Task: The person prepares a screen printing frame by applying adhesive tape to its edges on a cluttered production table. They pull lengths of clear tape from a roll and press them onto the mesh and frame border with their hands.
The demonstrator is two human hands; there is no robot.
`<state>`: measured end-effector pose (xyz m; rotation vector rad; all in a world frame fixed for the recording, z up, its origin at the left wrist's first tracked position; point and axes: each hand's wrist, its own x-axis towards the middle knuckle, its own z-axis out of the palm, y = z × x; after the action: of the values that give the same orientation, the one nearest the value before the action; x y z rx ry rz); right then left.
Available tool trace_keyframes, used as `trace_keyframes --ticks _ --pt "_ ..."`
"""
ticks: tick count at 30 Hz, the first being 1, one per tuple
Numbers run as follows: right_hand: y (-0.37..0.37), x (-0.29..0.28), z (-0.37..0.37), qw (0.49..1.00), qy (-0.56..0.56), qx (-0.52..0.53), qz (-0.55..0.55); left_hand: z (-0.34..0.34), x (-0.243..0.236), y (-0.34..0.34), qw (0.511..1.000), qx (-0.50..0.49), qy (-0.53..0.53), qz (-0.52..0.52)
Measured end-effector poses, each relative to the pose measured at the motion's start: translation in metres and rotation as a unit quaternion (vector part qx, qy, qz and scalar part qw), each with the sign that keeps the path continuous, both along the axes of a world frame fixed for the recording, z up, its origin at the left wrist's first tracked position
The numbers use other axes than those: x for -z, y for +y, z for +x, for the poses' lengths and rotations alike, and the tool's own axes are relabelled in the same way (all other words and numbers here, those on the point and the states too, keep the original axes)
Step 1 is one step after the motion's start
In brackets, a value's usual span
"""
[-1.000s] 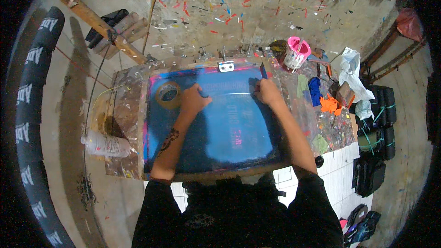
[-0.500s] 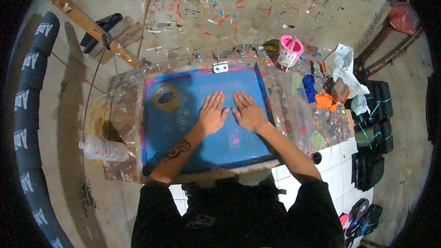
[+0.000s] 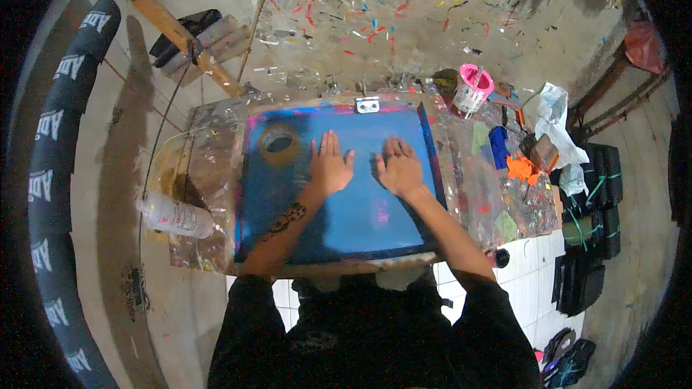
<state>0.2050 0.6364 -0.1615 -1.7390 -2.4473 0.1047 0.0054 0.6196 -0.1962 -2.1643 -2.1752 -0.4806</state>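
A blue mesh screen [image 3: 339, 223] in a frame, with pink-smudged edges and faint pink lettering, lies on a paint-stained board, held by a silver clamp [image 3: 367, 104] at the top. My left hand [image 3: 331, 166] rests palm down and open on the mesh, left of centre. Flat on the right half is my right hand [image 3: 398, 167], fingers out, holding nothing. A roll of brown tape [image 3: 289, 156] sits at the screen's upper left, above and left of my left hand.
Right of the screen are a pink paint-smeared pot [image 3: 472, 94], orange [image 3: 520, 168] and blue [image 3: 498, 148] scraps, and crumpled white material [image 3: 551, 119]. A plastic bottle [image 3: 176, 216] lies left. A wooden pole [image 3: 162, 18] crosses upper left; dark bundles [image 3: 598, 230] are stacked right.
A second ago my hands were curled at the screen's upper part. They opened flat onto the mesh and have since shifted slightly, still spread side by side.
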Motion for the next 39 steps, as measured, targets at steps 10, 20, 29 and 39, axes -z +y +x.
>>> trace_keyframes --ticks 10,20,29,39 --pt "0.049 -0.028 -0.050 0.980 0.106 -0.164 0.031 -0.078 -0.037 -0.047 0.982 0.025 -0.013 0.186" --pt "0.113 -0.034 -0.133 0.860 0.236 -0.447 0.075 -0.130 -0.068 -0.028 0.992 0.124 -0.017 -0.011" --pt "-0.027 -0.127 0.019 0.740 0.495 -0.200 -0.409 -0.066 -0.234 -0.102 0.926 0.266 -0.206 -0.173" --pt "-0.102 -0.139 0.206 0.864 0.470 -0.055 -0.172 -0.057 -0.296 -0.152 0.959 0.262 -0.069 -0.084"
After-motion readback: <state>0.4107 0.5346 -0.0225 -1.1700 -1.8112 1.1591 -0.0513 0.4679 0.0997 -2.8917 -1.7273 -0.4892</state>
